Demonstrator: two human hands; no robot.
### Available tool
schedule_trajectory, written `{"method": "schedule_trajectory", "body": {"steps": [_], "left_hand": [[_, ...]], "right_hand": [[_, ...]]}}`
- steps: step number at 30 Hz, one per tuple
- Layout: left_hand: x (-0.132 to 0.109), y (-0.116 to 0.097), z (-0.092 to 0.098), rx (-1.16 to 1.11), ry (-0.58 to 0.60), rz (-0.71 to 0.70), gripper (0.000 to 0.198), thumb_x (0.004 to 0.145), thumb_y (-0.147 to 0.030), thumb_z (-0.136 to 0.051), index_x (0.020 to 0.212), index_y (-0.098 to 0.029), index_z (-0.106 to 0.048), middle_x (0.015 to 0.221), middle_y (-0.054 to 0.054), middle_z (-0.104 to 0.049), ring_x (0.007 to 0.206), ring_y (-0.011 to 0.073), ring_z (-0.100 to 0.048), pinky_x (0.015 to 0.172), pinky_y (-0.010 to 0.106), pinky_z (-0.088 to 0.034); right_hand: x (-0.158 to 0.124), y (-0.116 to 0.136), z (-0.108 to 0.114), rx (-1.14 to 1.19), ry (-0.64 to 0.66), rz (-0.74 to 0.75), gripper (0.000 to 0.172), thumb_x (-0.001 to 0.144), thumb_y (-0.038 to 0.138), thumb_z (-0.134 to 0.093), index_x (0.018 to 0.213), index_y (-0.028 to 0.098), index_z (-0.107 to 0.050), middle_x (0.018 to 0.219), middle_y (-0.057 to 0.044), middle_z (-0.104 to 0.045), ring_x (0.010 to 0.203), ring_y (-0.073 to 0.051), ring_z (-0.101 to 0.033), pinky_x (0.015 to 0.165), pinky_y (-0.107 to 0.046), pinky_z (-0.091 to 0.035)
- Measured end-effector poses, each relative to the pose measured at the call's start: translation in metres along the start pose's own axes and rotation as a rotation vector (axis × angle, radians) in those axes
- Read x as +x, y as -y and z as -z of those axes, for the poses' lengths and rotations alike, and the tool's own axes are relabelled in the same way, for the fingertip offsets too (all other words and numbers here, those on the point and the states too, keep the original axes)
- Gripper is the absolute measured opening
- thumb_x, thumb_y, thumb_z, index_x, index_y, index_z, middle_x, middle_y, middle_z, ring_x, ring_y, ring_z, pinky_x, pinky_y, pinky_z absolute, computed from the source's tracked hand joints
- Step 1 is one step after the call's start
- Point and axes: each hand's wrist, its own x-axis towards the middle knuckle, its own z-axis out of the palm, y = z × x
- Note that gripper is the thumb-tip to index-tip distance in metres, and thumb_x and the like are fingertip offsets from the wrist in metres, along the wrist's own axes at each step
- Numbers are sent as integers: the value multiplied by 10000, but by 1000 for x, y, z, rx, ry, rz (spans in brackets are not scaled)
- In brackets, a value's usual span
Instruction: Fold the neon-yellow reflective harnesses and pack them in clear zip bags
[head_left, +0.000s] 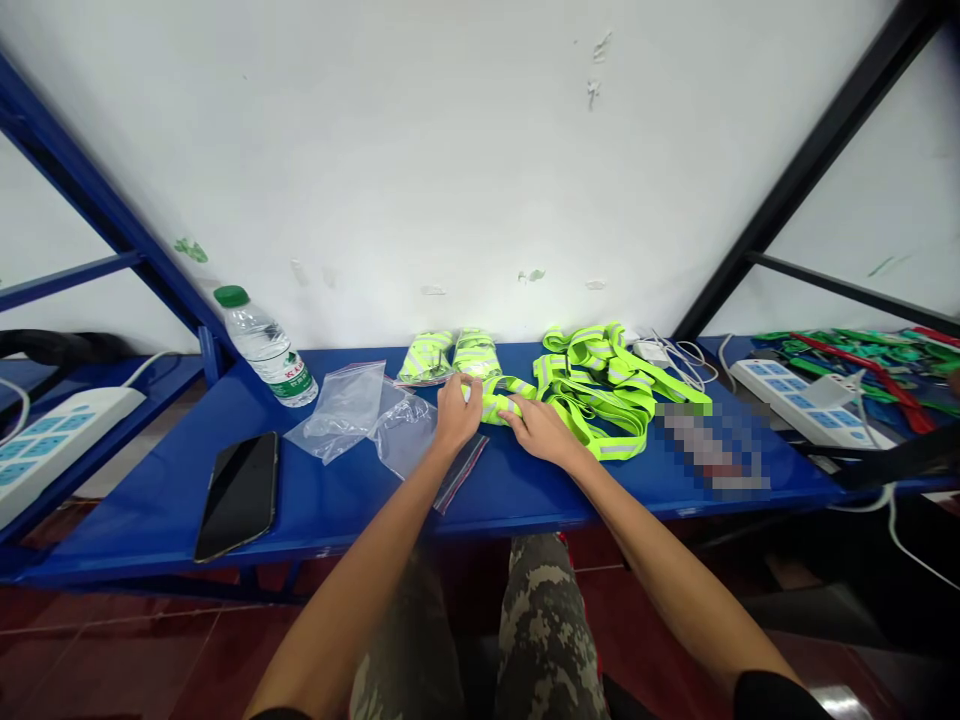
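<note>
Black smartphone [237,497] and clear plastic bags [345,410] are noted on the blue table [337,515]. Left hand [457,415] is curled over a neon-yellow reflective strap [499,400]; right hand [540,430] is laid half-open on it, beside a tangled strap pile [607,390].

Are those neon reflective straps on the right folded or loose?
Loose: the reflective straps lie in a tangled heap on the blue shelf, with loops spread out.
</note>
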Motion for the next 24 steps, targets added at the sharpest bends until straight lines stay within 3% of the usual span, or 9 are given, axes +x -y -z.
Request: {"method": "schedule_trajectory", "body": {"steps": [5, 9, 13, 17, 20, 24], "left_hand": [[13, 0, 2, -4, 71, 43, 352, 970, -438, -375, 998, -177, -610, 1021, 130, -700, 1028, 278, -629, 936, 404, -436], [17, -3, -4, 100, 47, 87, 377, 963, -449, -385, 978, -167, -635, 998, 154, -716, 1021, 295, -648, 924, 400, -442], [16, -2, -11, 163, 10, 114, 389, 971, -446, -363, 1000, -178, -643, 1012, 154, -726, 1028, 302, -663, 907, 385, -450], [12, -1, -12, 156, 24, 141, 378, 974, -449, -351, 1022, -204, -634, 1062, 129, -725, 1064, 304, -657, 906, 380, -453], [12, -3, -12, 161, 34, 170, 359, 974, -456, -351, 1055, -230, -617, 1095, 106, -723, 1071, 295, -657, 901, 376, -458], [13, -6, -16, 266, 21, 218, 351, 965, -473, -367, 1070, -240, -608, 1050, 111, -732, 1041, 296, -668, 880, 383, -465]], "right_hand": [[10, -9, -10, 228, -91, -57, 381, 999, 434, -380, 1239, 186, -541, 1111, -122, -704, 1041, -279, -658, 844, -340, -460], [17, -9, -16, 333, -146, -106, 368, 1008, 457, -326, 1100, 204, -577, 1020, -89, -707, 945, -247, -658, 810, -321, -447], [21, -1, -19, 277, -166, -197, 402, 1016, 459, -276, 925, 213, -580, 847, -71, -685, 793, -238, -638, 713, -312, -416], [23, 5, -23, 181, -207, -194, 441, 1026, 415, -241, 893, 194, -598, 816, -95, -663, 842, -251, -619, 768, -336, -416], [25, 4, -28, 97, -271, -176, 463, 1019, 384, -263, 899, 165, -652, 932, -139, -659, 962, -267, -586, 889, -387, -409], [27, 0, -30, 62, -361, -222, 430, 989, 381, -344, 974, 144, -702, 1256, -184, -587, 1191, -314, -490, 1025, -466, -349]]}}
